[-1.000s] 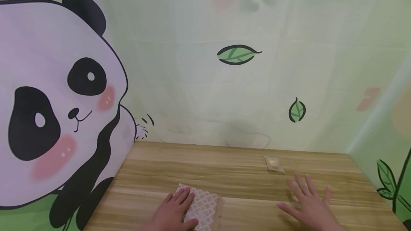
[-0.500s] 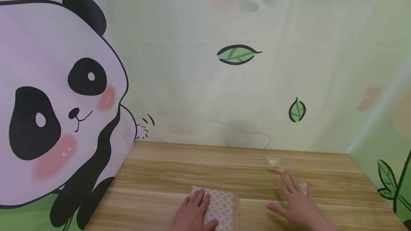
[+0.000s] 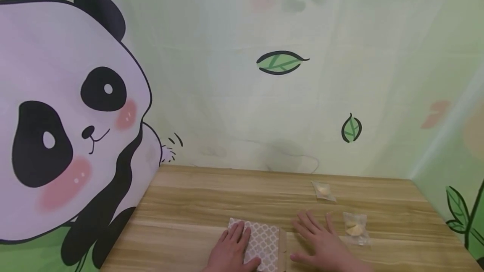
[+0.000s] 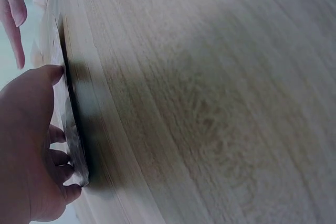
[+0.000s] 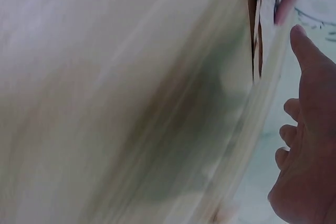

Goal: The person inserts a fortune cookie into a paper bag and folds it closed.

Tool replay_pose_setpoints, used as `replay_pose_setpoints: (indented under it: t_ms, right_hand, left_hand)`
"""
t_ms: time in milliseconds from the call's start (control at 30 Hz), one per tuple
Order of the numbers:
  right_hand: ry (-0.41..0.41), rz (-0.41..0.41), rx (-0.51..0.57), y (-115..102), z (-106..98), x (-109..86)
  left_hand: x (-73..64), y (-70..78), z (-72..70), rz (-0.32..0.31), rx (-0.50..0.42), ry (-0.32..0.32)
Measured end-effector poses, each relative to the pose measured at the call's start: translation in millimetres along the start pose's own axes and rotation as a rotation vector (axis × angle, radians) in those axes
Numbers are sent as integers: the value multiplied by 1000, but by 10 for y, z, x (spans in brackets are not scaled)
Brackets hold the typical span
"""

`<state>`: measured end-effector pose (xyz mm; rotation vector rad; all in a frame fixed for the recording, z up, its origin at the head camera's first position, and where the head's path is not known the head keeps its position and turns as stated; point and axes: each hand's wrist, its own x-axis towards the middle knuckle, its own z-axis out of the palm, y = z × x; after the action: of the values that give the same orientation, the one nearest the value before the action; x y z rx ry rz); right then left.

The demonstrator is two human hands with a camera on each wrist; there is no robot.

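Note:
My left hand (image 3: pixel 230 249) rests flat on a thin patterned packet (image 3: pixel 264 242), pale with a white lattice print and a plain brown strip along its right edge. In the left wrist view, the thumb and fingertips of that hand (image 4: pixel 31 129) touch the packet's surface (image 4: pixel 68 114), which looks flat and low. To the right of the packet, my right hand (image 3: pixel 321 242) has its fingers spread and holds nothing. In the right wrist view this hand (image 5: pixel 315 114) appears over the table, apart from the packet's edge (image 5: pixel 268 30).
A small clear sachet with pale yellow pieces (image 3: pixel 356 228) lies right of my right hand. Another small clear sachet (image 3: pixel 323 191) lies farther back. Behind the wooden table (image 3: pixel 181 205) hangs a cloth printed with a panda (image 3: pixel 102 129) and leaves.
Under my left hand, the patterned packet has slid to the right. My right hand has moved left toward it, uncovering the nearer sachet.

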<state>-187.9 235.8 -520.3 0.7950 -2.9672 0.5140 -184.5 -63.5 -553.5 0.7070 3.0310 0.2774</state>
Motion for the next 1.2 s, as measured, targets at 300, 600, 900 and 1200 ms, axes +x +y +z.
replay_pose_setpoints:
  t_ms: [300,600,900,1200]
  right_hand:
    - [-54,-106,19,-147,173,-4]
    - [-27,-160,-50,-99,351,-2]
    - [-1,-210,-150,-46,461,-30]
    - [43,-263,-208,-57,464,2]
  left_hand:
    - [17,4,11,6,-3,25]
    - [10,11,-8,-17,-19,-10]
    - [0,28,-9,-24,-23,-20]
    - [76,21,-109,73,-53,-9]
